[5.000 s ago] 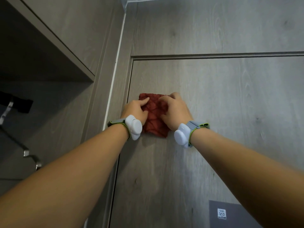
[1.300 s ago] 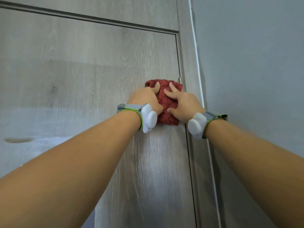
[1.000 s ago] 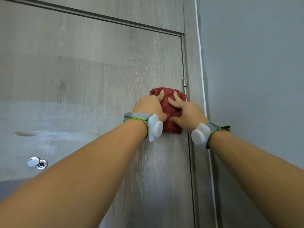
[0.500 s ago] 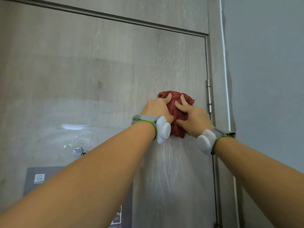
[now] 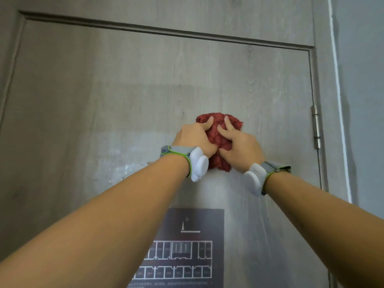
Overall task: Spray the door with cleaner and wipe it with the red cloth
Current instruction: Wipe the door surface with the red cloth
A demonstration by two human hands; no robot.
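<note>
The left hand (image 5: 194, 139) curls round the bunched red terry cloth (image 5: 217, 139). The right hand (image 5: 242, 147) presses it, fingers straight, onto the grey wood-grain door (image 5: 104, 90). Two hands likely add scrubbing pressure.

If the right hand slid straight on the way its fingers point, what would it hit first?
The right hand presses the bunched red cloth on the grey wood-grain door. Bare panel follows, then likely the dark groove at its top.

Hotel/dorm rm prob.: evac floor-plan placard (image 5: 188, 227) on wood door (image 5: 104, 90).
</note>
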